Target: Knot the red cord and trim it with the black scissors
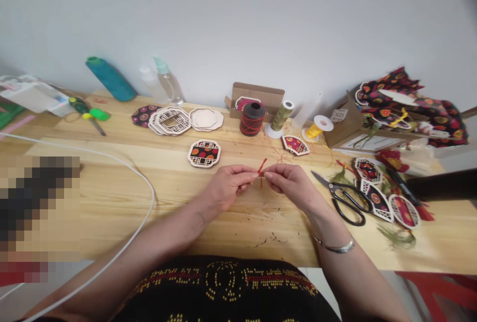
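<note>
My left hand (230,184) and my right hand (288,180) meet over the middle of the wooden table (149,222), fingertips almost touching. Both pinch a short piece of red cord (261,167), whose end sticks up between them. A thin thread runs from there toward the spools behind. Nearest on the table is a patterned wooden ornament (204,153), just beyond my left hand. A silver bracelet circles my right wrist.
Black scissors (345,199) lie right of my right hand, beside several finished ornaments (387,200). Behind stand a red-and-black spool (252,119), a green spool (280,117), a yellow spool (317,128), stacked wooden cutouts (175,120), cardboard boxes and patterned fabric (410,101). A white cable (141,183) curves at left.
</note>
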Action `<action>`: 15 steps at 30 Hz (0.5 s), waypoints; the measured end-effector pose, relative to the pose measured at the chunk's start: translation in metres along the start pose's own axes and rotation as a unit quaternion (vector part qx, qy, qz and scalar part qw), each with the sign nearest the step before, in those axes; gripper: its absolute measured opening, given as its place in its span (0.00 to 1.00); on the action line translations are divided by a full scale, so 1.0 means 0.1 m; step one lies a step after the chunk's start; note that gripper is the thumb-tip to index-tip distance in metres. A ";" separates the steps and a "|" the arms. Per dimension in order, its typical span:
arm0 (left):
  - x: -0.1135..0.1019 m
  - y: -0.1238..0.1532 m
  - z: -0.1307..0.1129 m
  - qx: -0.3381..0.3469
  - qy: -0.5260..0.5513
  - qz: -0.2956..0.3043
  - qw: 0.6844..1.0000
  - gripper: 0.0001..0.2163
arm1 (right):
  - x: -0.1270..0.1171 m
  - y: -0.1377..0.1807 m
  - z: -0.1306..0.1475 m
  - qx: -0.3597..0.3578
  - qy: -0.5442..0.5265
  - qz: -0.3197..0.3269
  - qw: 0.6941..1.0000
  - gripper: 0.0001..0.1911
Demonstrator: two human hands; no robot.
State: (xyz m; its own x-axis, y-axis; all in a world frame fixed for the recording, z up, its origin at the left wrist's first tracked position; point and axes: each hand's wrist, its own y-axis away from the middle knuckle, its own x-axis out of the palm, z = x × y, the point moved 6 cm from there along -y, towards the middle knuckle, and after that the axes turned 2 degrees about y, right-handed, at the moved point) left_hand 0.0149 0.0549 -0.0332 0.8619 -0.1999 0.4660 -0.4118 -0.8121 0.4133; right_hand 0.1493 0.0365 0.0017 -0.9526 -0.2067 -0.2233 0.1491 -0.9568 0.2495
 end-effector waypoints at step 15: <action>-0.05 0.00 -0.03 0.020 0.018 -0.046 0.999 0.09 | 0.27 0.28 0.28 -0.315 0.390 -0.179 0.847 0.07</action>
State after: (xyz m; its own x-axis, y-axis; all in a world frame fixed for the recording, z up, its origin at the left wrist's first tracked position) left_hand 0.0101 0.0581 -0.0329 0.8837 -0.1049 0.4561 -0.3196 -0.8473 0.4241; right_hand 0.1208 0.0099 0.0292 -0.5387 0.2828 -0.7936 0.2335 -0.8550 -0.4631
